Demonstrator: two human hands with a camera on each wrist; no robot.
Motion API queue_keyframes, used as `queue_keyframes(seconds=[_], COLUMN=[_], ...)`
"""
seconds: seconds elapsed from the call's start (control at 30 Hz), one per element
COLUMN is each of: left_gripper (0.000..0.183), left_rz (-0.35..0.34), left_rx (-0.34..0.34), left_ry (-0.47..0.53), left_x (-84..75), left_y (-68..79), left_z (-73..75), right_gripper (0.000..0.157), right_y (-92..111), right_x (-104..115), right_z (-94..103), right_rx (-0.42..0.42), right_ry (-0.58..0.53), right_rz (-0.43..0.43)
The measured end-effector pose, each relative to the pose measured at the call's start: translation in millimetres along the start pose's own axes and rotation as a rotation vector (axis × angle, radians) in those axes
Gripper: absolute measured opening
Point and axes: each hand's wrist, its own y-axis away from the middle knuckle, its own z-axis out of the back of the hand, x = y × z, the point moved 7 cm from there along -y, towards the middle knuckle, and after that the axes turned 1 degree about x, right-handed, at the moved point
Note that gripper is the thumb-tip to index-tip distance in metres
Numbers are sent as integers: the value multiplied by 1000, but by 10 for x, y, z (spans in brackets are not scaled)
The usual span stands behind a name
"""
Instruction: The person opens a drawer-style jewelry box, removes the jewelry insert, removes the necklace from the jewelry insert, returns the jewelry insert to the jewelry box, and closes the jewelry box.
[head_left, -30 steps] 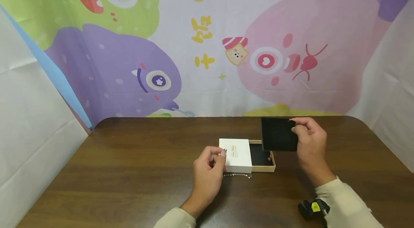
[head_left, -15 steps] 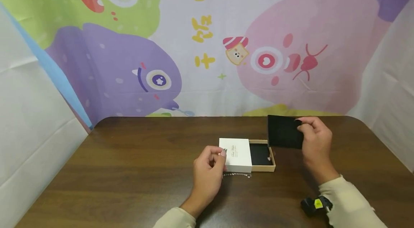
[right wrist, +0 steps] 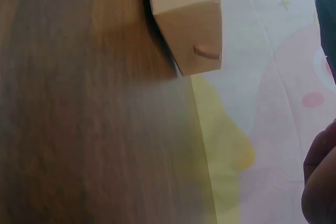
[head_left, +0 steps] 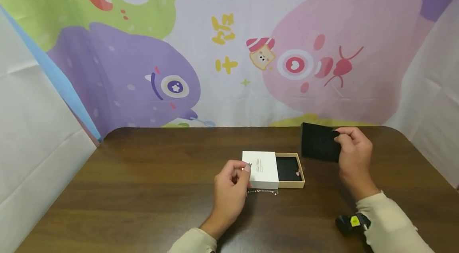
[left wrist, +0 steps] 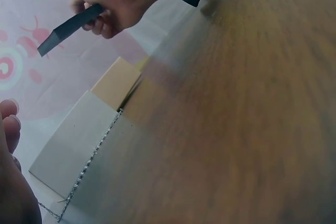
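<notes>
My left hand (head_left: 231, 187) pinches a small silver piece at its fingertips, by the left end of a white jewellery box (head_left: 261, 169) with gold lettering. A silver chain (left wrist: 90, 160) lies along the box's front side; in the left wrist view one end runs up towards my left hand. The box's tan drawer (head_left: 291, 185) is partly slid out to the right, with a black lining (head_left: 287, 168) inside. Right of the drawer and above the table, my right hand (head_left: 356, 161) holds a thin black square pad (head_left: 319, 142) by its right edge, between thumb and fingers.
A brown wooden table (head_left: 143, 189) carries the box. Behind it hangs a cloth (head_left: 229, 101) printed with cartoon figures. A small ribbon tab (right wrist: 207, 52) sticks out of the drawer's end. A black device (head_left: 353, 223) is strapped at my right wrist.
My right hand has moved right and a little upward with the black pad, which now hangs clear of the drawer. My left hand keeps its pinch and its place.
</notes>
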Motion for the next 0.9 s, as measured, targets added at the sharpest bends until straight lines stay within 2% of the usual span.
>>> queue_keyframes(seconds=[0.27,0.57,0.9], left_gripper=[5,6,5], left_rz=[4,21,30], left_rx=[22,29,64], left_ry=[10,-20,-44], left_x=[20,19,34], left_y=[9,5,10], left_z=[-13,-13,-41], right_gripper=[17,19,17], right_y=[-69,-65,-133], right_x=[12,-60,-133], right_z=[76,78,157], right_rx=[-12,7,32], right_ry=[68,-19,47], right_rz=[19,-36,-64])
